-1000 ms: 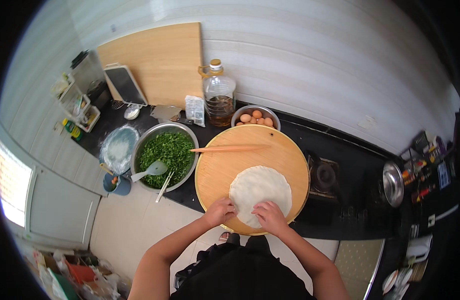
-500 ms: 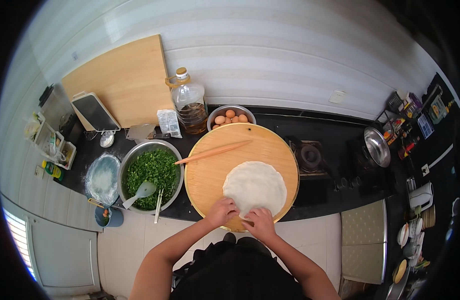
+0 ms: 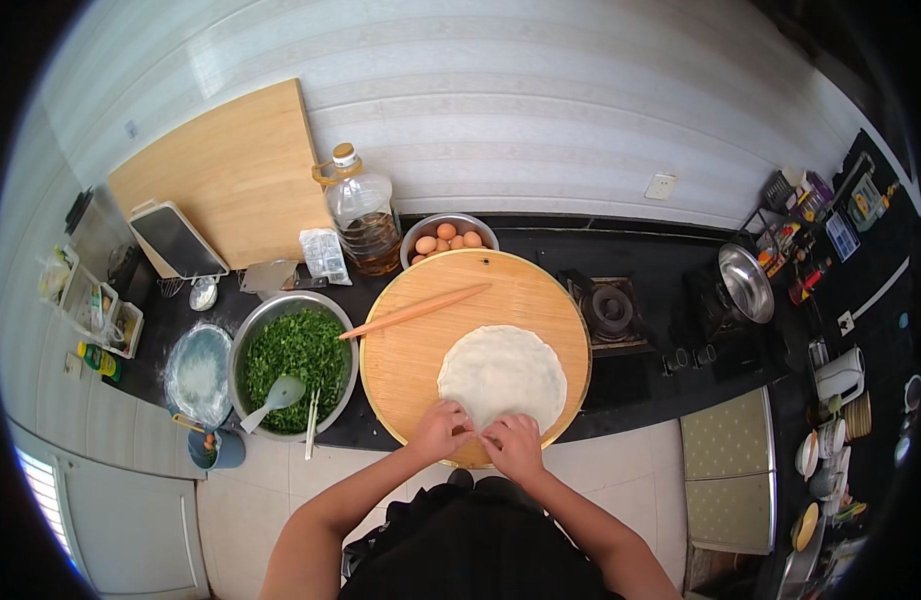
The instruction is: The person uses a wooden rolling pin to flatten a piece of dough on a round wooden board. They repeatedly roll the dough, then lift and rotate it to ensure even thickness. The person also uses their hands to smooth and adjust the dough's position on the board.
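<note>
1. where the black countertop (image 3: 640, 260) meets the pale ribbed wall (image 3: 540, 120), a round wooden board (image 3: 420, 350) lies flat, carrying a thin sheet of dough (image 3: 503, 375) on its near right part.
2. left hand (image 3: 440, 430) and right hand (image 3: 514, 445) sit side by side, fingers curled onto the near edge of the dough; whether they pinch it cannot be told.
3. a rolling pin (image 3: 415, 311) lies across the board's far left, apart from the dough.
4. left of the board: a steel bowl of chopped greens (image 3: 295, 355) with a spoon (image 3: 272, 400).
5. behind: an oil bottle (image 3: 363, 215), a bowl of eggs (image 3: 445, 238), a rectangular wooden board (image 3: 230, 170) leaning on the wall.
6. right: a gas burner (image 3: 610, 305).
</note>
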